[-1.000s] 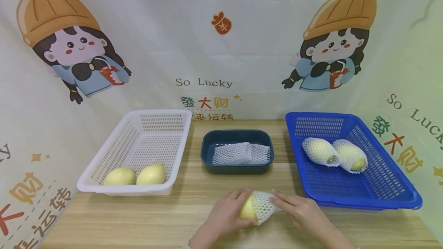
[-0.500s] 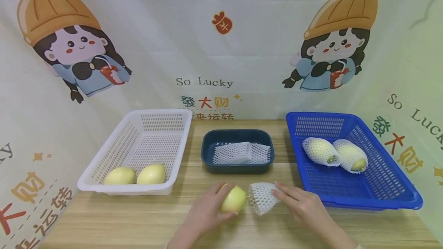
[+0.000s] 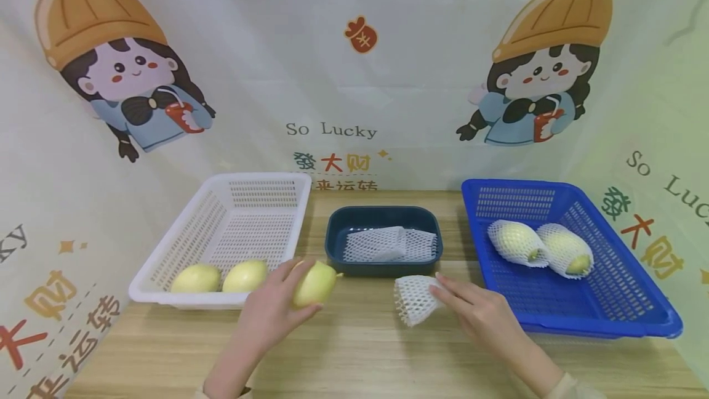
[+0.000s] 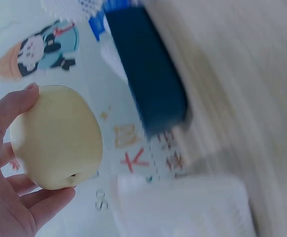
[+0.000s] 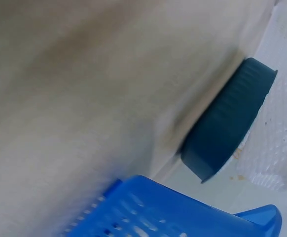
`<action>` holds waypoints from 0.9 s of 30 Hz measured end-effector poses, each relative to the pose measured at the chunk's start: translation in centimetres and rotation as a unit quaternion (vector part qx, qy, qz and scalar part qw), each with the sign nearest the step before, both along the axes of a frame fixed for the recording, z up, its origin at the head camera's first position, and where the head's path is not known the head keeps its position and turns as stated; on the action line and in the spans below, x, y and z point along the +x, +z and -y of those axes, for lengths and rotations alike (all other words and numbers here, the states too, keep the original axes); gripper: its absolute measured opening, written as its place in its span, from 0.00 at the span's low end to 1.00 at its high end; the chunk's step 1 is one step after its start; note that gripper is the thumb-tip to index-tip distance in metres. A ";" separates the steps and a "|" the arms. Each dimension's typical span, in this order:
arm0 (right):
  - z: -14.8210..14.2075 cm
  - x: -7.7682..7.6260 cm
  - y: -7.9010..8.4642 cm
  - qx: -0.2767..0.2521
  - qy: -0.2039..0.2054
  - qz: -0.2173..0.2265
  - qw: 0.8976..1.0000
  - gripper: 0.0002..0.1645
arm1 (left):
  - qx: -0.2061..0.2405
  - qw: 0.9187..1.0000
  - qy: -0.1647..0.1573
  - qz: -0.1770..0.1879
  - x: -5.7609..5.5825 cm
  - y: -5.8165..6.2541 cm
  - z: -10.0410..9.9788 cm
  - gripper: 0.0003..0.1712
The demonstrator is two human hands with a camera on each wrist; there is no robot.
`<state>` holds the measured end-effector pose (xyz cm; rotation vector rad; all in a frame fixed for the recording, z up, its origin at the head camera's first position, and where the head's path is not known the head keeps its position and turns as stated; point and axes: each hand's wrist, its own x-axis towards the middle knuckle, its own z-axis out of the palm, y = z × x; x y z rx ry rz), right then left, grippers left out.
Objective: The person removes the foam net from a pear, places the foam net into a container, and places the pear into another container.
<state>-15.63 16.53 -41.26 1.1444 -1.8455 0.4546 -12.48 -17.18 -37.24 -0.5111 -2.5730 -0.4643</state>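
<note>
My left hand (image 3: 277,306) grips a bare yellow-green pear (image 3: 314,284), its stem pointing right, in front of the white basket's near right corner. In the left wrist view the fingers and thumb wrap around the pear (image 4: 57,138). My right hand (image 3: 487,313) pinches a white foam net sleeve (image 3: 415,299) by its right end; the sleeve's wide mouth faces left. At the right edge of the right wrist view part of the foam net sleeve (image 5: 276,133) shows, with little of the hand visible.
Two bare pears (image 3: 196,278) lie in the white basket (image 3: 145,293) at left. More foam nets (image 3: 388,245) lie in the dark teal tray (image 3: 382,268) at centre back. The blue basket (image 3: 587,325) at right contains two net-wrapped pears (image 3: 517,243). A printed cloth (image 3: 421,29) hangs behind.
The pear has come out of the foam net sleeve and moved left and up with my left hand. My right hand has stayed near its place, still pinching the sleeve.
</note>
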 end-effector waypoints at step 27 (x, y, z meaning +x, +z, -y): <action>2.2 -6.5 5.6 0.041 -0.077 0.025 0.996 0.32 | -0.036 0.995 0.091 0.023 -2.9 2.1 11.2 0.40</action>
